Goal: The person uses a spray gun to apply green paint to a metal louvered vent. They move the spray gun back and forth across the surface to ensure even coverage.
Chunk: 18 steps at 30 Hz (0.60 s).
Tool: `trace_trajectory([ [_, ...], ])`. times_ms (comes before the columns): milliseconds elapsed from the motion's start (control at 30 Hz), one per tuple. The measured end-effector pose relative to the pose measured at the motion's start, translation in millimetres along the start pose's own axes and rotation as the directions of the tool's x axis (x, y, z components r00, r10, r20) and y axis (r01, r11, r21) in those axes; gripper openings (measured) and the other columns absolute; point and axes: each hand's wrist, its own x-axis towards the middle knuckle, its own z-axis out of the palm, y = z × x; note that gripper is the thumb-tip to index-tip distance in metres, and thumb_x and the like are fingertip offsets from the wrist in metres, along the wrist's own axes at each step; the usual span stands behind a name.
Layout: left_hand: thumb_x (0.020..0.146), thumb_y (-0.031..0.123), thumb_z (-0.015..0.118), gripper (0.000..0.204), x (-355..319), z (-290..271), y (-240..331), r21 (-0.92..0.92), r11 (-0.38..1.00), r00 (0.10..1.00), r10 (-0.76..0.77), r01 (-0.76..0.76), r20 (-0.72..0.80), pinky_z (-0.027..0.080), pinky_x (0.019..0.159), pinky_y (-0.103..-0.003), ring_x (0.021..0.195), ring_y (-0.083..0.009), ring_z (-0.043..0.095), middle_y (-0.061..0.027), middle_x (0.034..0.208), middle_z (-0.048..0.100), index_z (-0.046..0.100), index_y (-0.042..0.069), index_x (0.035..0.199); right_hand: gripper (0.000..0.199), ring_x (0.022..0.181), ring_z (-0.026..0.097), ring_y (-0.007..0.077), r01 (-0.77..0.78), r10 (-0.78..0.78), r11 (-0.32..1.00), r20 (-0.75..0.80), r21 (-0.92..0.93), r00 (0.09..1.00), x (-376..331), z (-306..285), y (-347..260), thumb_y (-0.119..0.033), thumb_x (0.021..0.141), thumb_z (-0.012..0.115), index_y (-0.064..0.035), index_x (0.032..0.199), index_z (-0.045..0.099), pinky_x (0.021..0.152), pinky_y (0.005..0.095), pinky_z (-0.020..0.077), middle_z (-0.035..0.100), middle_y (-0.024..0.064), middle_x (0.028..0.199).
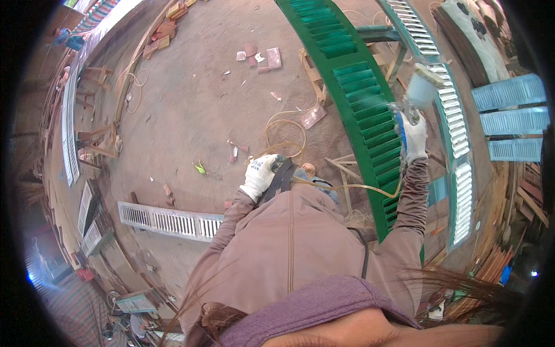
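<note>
My right hand [414, 137] is wrapped around the spray gun [409, 111], whose nozzle points left at the green louvred panel [370, 115] slanting up just beside my arm. A faint mist hangs over its slats. If I linger on one patch, I judge the paint would gather on the slat edges and run. The cup [421, 91] atop the gun leans over; tipping it further might spill paint or starve the nozzle. My right sleeve [413, 194] is close to the panel's frame, so a careless elbow could smear it.

The hose [376, 188] worries me more: it crosses in front of the panel (whether it touches, I can't tell), and a tug could drag it over fresh paint. My left hand [258, 175] is curled at my waist, by a dark strap-like thing [282, 176]; I can't tell what it grips.
</note>
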Motion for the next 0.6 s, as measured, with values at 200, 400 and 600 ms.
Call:
trace_trajectory([
  [200, 0.077, 0.034, 0.074, 0.034, -4.8, 5.2, -10.7, -0.034, 0.998, 0.999, -0.050, 0.049, -0.015, 0.052, 0.073, -0.038, 0.085, -0.0292, 0.067, -0.0103, 0.091, 0.069, 0.069, 0.012, 0.102, 0.039, 0.085, 0.066, 0.0104, 0.318, -0.341, 0.935, -0.157, -0.156, 0.927, 18.4, -17.6, 3.2, -0.016, 0.092, 0.065, -0.0049, 0.129, 0.060, 0.072, 0.0256, 0.0531, 0.069, 0.0039, 0.113],
  [400, 0.078, 0.034, 0.074, 0.033, 8.8, -1.2, -6.3, -0.036, 0.999, 1.000, -0.009, 0.010, 0.018, 0.051, 0.073, -0.038, 0.085, -0.0285, 0.067, -0.0099, 0.092, 0.070, 0.068, 0.012, 0.101, 0.029, 0.068, 0.060, 0.0054, 0.054, -0.134, 0.951, 0.248, 0.304, 0.959, 5.3, 1.9, -14.0, -0.014, 0.092, 0.067, -0.0032, 0.119, 0.064, 0.061, 0.0203, 0.0492, 0.069, 0.0014, 0.096],
  [600, 0.078, 0.034, 0.074, 0.031, 15.3, -9.7, -7.6, -0.039, 0.998, 0.999, 0.042, -0.043, -0.023, 0.051, 0.073, -0.037, 0.084, -0.0276, 0.067, -0.0089, 0.091, 0.070, 0.068, 0.012, 0.100, 0.030, 0.070, 0.061, 0.0066, 0.094, -0.096, 0.994, 0.033, 0.052, 0.995, 24.1, 13.8, -17.8, -0.014, 0.091, 0.067, -0.0043, 0.119, 0.064, 0.060, 0.0224, 0.0487, 0.068, 0.0027, 0.095],
])
